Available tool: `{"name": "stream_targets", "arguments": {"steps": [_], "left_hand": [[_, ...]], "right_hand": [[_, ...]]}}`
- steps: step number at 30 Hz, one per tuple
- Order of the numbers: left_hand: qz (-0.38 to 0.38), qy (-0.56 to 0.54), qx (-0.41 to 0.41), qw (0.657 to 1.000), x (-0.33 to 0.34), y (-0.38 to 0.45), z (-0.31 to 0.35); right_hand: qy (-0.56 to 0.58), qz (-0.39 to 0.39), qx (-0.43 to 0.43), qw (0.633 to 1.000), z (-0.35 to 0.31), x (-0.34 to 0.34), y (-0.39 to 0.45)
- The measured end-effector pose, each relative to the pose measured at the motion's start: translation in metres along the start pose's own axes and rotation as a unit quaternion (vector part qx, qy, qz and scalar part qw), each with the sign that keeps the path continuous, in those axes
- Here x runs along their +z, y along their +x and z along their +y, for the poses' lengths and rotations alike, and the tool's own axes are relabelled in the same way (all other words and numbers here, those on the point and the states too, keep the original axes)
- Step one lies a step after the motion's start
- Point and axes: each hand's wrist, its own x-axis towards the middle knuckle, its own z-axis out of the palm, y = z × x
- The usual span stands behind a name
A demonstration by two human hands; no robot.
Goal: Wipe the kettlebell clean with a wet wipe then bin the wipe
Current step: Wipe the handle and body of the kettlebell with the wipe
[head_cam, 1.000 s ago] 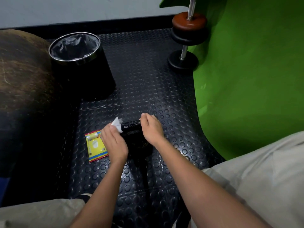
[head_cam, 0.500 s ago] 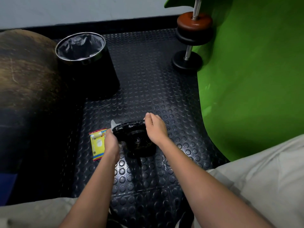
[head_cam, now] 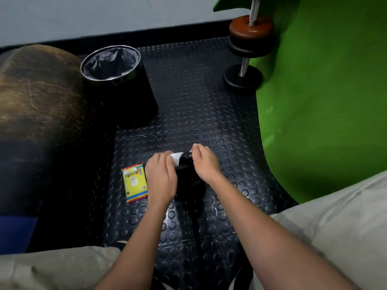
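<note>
A black kettlebell (head_cam: 187,178) stands on the studded rubber floor between my two hands. My left hand (head_cam: 160,178) presses a white wet wipe (head_cam: 175,156) against the left part of the kettlebell's handle; only a corner of the wipe shows past my fingers. My right hand (head_cam: 204,162) grips the right end of the handle. Most of the kettlebell's body is dark and half hidden by both hands. A black bin (head_cam: 117,84) with a metal rim and a grey liner stands open at the back left.
A yellow pack of wet wipes (head_cam: 135,182) lies flat just left of my left hand. A dumbbell (head_cam: 249,47) leans upright at the back right by a green backdrop (head_cam: 324,101). A large brown ball (head_cam: 35,97) fills the left side. My knees frame the bottom.
My left hand has come up from the kettlebell's left side to its handle top with the wipe. The right hand has kept its hold on the handle.
</note>
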Motion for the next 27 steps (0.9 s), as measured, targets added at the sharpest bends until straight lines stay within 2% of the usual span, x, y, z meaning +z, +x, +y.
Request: {"name": "stream_targets", "arguments": {"steps": [4,7,9,11,13,15,18,19,20,22,23,27], "left_hand": [[0.052,-0.104,-0.111,0.987,0.011,-0.013,-0.014],[0.071,-0.172,-0.219,0.958,0.016,-0.014,-0.012],[0.075,-0.247,-0.333,0.907,0.015,-0.007,-0.013],[0.066,-0.358,-0.454,0.813,0.008,0.002,-0.012],[0.028,-0.432,-0.528,0.731,0.000,0.009,-0.016],[-0.020,-0.458,-0.527,0.715,-0.001,0.014,-0.024],[-0.059,-0.438,-0.503,0.742,-0.005,0.020,-0.031],[-0.072,-0.410,-0.492,0.764,-0.007,0.022,-0.031],[-0.083,-0.351,-0.466,0.808,-0.009,0.025,-0.031],[-0.109,-0.180,-0.363,0.908,-0.012,0.031,-0.027],[-0.110,-0.116,-0.313,0.936,-0.012,0.033,-0.022],[-0.067,0.006,-0.115,0.991,-0.010,0.025,0.005]], "right_hand": [[-0.004,-0.004,-0.006,1.000,-0.001,0.002,0.001],[-0.009,-0.008,-0.011,1.000,-0.004,0.002,0.000],[-0.007,-0.007,-0.012,1.000,-0.005,0.002,0.000],[-0.007,-0.007,-0.012,1.000,-0.006,0.002,0.000],[-0.007,-0.009,-0.010,1.000,-0.005,0.002,0.000],[-0.011,-0.009,-0.007,1.000,-0.004,0.002,0.000],[-0.013,-0.011,-0.001,1.000,-0.004,0.003,0.001],[-0.016,-0.012,0.001,1.000,-0.005,0.003,0.002],[-0.019,-0.011,0.001,1.000,-0.004,0.003,0.002],[-0.025,-0.008,0.003,1.000,-0.004,0.003,0.002],[-0.027,-0.007,0.004,1.000,-0.003,0.003,0.002],[-0.040,0.000,0.001,0.999,-0.004,0.005,0.003]]}}
